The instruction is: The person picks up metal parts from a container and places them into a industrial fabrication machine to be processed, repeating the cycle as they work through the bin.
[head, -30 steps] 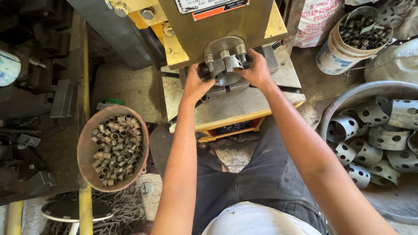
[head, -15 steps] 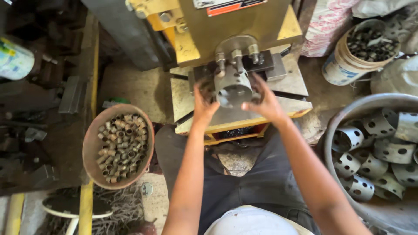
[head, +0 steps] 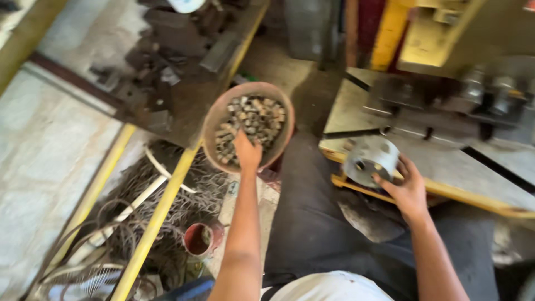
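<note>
Left hand (head: 247, 151) has moved into the bowl (head: 214, 120), fingers hidden; right hand (head: 408, 189) clamps cylinder (head: 370, 160).

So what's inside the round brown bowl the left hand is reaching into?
The bowl holds a heap of small short metal tube pieces. The left hand covers the pieces at the near rim, and the bowl's bottom is hidden under the heap.

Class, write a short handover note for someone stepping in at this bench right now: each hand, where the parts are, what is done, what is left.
Left hand: reaching into the round bowl of small metal sleeves; grip hidden.
Right hand: holding the grey metal ring part at the press table edge.
Done: ring part is off the press tooling.
Left: judging by the reach, probably pick a sleeve.
</note>
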